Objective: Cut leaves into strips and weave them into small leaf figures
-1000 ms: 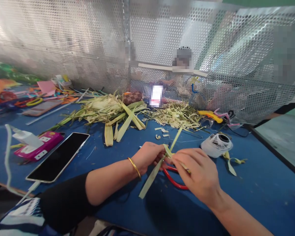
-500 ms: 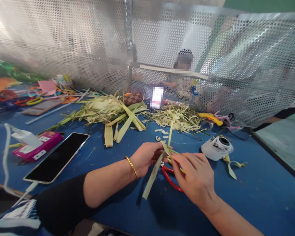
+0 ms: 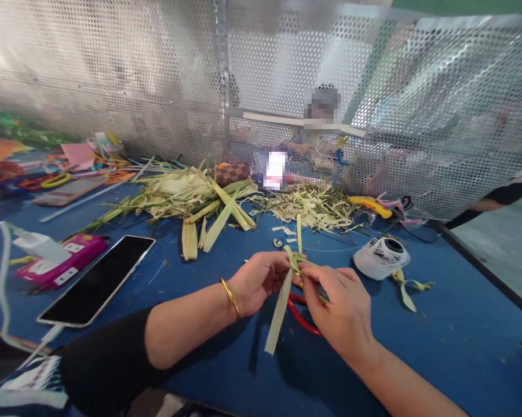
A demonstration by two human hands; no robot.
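Observation:
Pale green leaf strips (image 3: pixel 280 313) are crossed between my two hands above the blue table. My left hand (image 3: pixel 263 279) is closed on them from the left, thumb and fingers at the crossing. From the right, my right hand (image 3: pixel 339 301) pinches the strips close to the same spot. One wide strip hangs down toward me, and a narrower stalk (image 3: pixel 299 231) points away. Red-handled scissors (image 3: pixel 302 317) lie on the table below, partly hidden by my right hand. A spool of white thread (image 3: pixel 381 258) stands right of my hands.
Heaps of husk leaves (image 3: pixel 178 194) and shredded trimmings (image 3: pixel 317 207) lie at the back, before a perforated metal screen (image 3: pixel 156 75). On the left are a black-screened phone (image 3: pixel 98 281) and a magenta power strip (image 3: pixel 65 260) with cables. A yellow tool (image 3: pixel 371 206) lies back right. A person sits behind the screen.
The hanging leaf strip has swung slightly right and now hangs more upright. My right fingers have shifted a little left, closer to the crossing. Both hands keep their hold.

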